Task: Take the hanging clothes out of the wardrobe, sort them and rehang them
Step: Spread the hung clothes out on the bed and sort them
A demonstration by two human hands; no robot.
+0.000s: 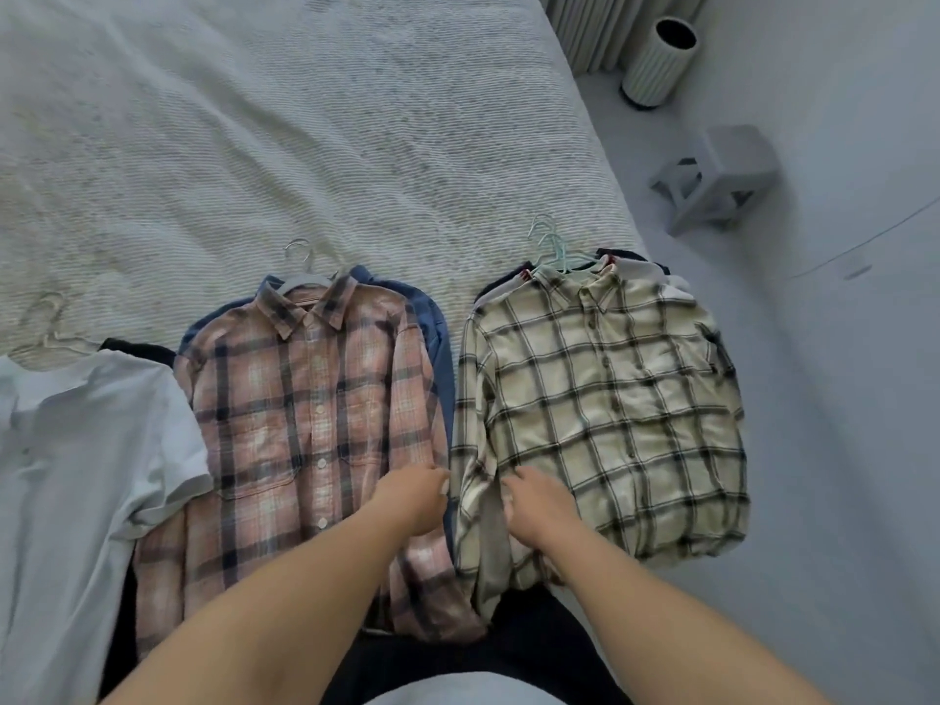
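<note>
Three piles of clothes on hangers lie side by side on the bed [305, 119]. A white T-shirt [76, 450] tops the left pile, over something black. A pink plaid shirt [305, 424] tops the middle pile, with a blue garment [437, 338] under it. A cream plaid shirt [610, 399] tops the right pile, over dark and white clothes. My left hand [414, 496] rests with curled fingers on the pink shirt's right edge. My right hand [539, 506] lies on the cream shirt's left sleeve, fingers bent into the cloth. Whether either hand grips fabric is unclear.
The bed's right edge runs diagonally past the cream pile. On the pale floor beyond stand a grey step stool [717, 175] and a white ribbed cylinder [656, 63], with a radiator or curtain [610, 22] behind. Hanger hooks [549, 241] point up the bed.
</note>
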